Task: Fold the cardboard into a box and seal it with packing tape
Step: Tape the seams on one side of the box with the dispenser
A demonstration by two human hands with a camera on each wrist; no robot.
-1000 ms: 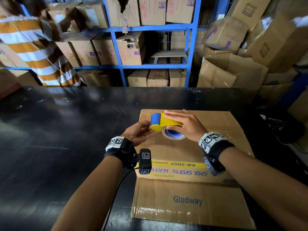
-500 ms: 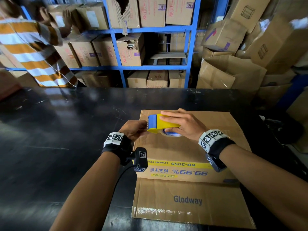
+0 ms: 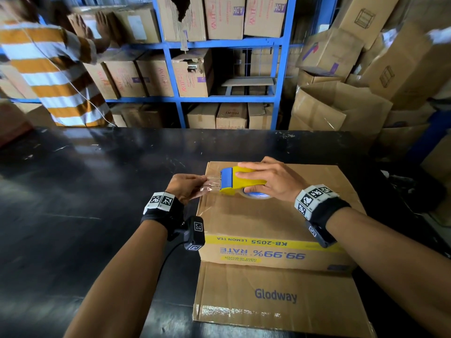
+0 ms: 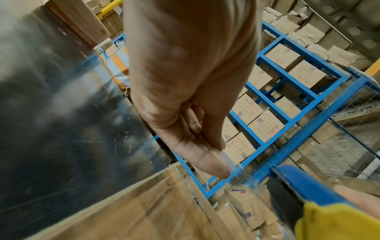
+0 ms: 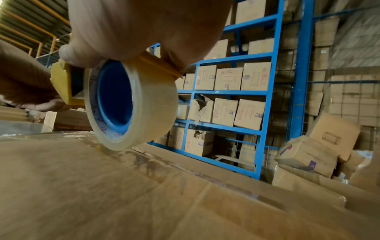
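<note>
Box [image 3: 268, 215] sits on the table [image 3: 73, 215]. Right hand [image 3: 266, 179] wraps the tape dispenser [image 3: 240, 182]; left hand [image 3: 185, 185] pinches the tape end [image 3: 207, 185] (thin, sticky, prob. wrinkles – keep it taut, hold by the edge).

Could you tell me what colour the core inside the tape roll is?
Blue; the clear tape roll's core shows best in the right wrist view.

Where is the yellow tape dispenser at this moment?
In the head view, the tape dispenser is on top of the cardboard box, near its far left corner, held by the right hand; the left hand pinches its tape just to the left.
</note>
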